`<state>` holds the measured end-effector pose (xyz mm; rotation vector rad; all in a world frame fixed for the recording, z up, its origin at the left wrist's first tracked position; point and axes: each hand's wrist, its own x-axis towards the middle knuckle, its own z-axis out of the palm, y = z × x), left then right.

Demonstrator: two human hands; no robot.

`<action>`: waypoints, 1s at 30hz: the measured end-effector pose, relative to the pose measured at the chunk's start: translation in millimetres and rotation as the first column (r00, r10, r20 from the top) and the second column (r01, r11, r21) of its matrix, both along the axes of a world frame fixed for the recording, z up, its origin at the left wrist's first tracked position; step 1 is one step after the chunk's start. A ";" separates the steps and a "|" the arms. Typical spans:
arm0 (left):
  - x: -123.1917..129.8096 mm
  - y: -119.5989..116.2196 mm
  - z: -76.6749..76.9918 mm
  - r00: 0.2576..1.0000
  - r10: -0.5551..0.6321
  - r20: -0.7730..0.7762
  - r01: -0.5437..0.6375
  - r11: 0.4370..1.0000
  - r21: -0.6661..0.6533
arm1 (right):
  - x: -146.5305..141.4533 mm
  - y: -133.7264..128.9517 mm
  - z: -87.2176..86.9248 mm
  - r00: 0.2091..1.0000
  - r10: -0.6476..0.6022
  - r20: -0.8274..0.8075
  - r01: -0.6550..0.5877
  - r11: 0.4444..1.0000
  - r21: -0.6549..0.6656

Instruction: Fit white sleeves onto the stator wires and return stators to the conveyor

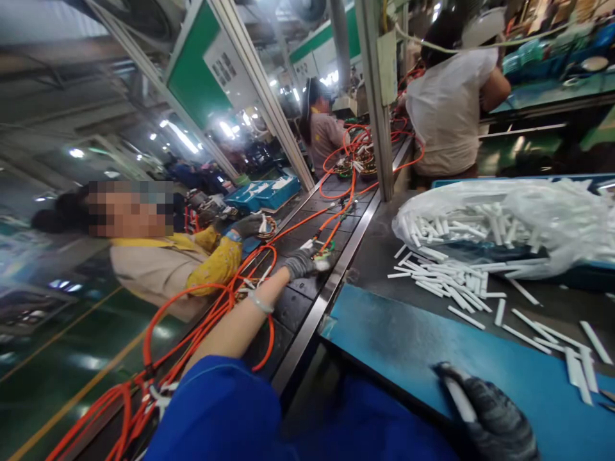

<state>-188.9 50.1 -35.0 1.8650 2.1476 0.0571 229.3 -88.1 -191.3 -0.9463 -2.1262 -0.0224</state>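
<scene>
My left hand point(298, 262), in a grey glove, reaches out over the conveyor line point(294, 306). Its fingers are closed at the end of the orange cables point(331, 232), by white and green connectors point(325, 251). Near the bottom right, my right hand point(500, 416), in a dark striped glove, is closed around a white tube point(460, 398) above the blue work surface point(398, 330). Motion blurs this hand a little. Many loose white tubes point(451, 282) lie beyond the blue surface.
A plastic bag of white tubes point(504, 224) sits at the right. Across the line, a person in yellow sleeves point(216, 262) handles wiring. A metal post point(377, 109) rises beside the line; two more people are farther along. Orange cable loops point(148, 339) hang at left.
</scene>
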 end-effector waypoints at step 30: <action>116.3 -75.3 51.7 0.579 -0.808 -0.110 0.814 0.581 0.015 | -18.9 50.0 46.2 0.954 0.281 0.104 -0.255 0.944 -0.208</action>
